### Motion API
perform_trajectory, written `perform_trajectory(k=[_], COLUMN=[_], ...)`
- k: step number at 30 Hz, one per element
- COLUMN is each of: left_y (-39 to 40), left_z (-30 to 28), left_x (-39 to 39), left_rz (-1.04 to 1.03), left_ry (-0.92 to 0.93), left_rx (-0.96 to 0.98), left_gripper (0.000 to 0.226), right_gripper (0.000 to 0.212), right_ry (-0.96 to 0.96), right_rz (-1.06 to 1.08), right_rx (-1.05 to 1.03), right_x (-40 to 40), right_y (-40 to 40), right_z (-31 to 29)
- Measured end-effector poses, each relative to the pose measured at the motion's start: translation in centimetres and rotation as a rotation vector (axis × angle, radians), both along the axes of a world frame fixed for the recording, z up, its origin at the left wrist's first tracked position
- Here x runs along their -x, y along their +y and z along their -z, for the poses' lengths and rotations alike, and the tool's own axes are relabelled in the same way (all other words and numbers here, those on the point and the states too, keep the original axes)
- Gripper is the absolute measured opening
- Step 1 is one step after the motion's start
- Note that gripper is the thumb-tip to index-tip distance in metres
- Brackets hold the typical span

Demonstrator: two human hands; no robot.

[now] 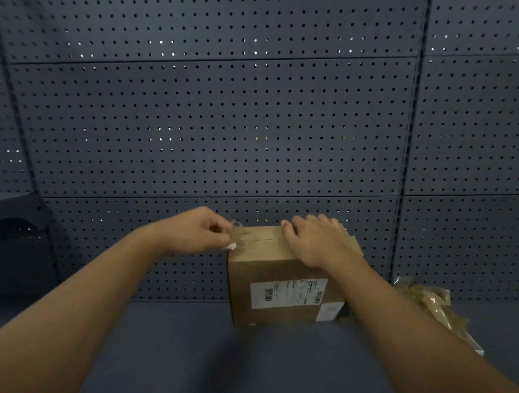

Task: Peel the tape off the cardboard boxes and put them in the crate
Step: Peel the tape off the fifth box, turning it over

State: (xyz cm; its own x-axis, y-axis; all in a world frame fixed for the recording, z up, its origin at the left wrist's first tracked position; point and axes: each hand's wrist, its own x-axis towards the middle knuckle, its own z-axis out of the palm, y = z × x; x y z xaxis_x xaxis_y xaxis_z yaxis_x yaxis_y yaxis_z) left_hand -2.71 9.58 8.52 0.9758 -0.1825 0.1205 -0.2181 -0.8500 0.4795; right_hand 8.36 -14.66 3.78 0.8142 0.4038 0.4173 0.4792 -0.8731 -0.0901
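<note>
Against grey pegboard (213, 130), left hand (196, 232) pinches tape (238, 229); right hand (318, 242) presses box (278, 291).

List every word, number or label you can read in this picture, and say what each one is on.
No text can be read here.
White shipping label on the front of the cardboard box: two barcodes and lines of print, too small and blurred to read.
Smaller pale sticker at the box's lower right corner: blurred, nothing legible.
Crumpled tape to the right of the box: no print visible.
</note>
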Motion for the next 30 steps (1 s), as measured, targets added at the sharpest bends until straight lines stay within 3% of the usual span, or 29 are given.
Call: perform_trajectory(k=[6, 10, 13, 17, 19, 22, 25, 30], left_y=[-0.5, -1.2, -2.1, -2.2, -2.9, -3.3, -2.5, -0.7], left_z=[0.3, 2.7, 2.8, 2.8, 3.7, 5.1, 5.4, 6.3], left_x=[-0.8, -1.6, -2.0, -2.4, -2.7, -4.1, -4.4, -2.8], left_rz=[-0.221, -0.255, -0.292, -0.331, -0.379, -0.395, -0.377, -0.293], left_ry=[-0.178, -0.152, -0.124, -0.022, -0.083, -0.202, -0.188, -0.146], left_rx=[-0.141, 0.161, 0.372, 0.381, 0.474, 0.626, 0.667, 0.922], left_gripper=[0.030, 0.043, 0.037, 0.061, 0.071, 0.053, 0.065, 0.022], right_gripper=[0.072, 0.095, 0.112, 0.129, 0.131, 0.124, 0.121, 0.118], right_ry=[0.010, 0.050, 0.098, 0.142, 0.105, 0.071, 0.056, 0.075], right_rz=[-0.006, 0.003, 0.030, 0.091, 0.123, 0.126, 0.118, 0.099], right_rx=[0.035, 0.057, 0.074, 0.055, 0.061, 0.079, 0.094, 0.099], right_x=[-0.1, 0.5, 0.6, 0.2, 0.0, -0.6, -1.2, -1.4], right_y=[-0.1, 0.0, 0.2, 1.4, 2.0, 2.2, 2.0, 1.9], right_z=[-0.2, -0.5, -1.1, -1.4, -1.1, -0.9, -0.9, -1.0])
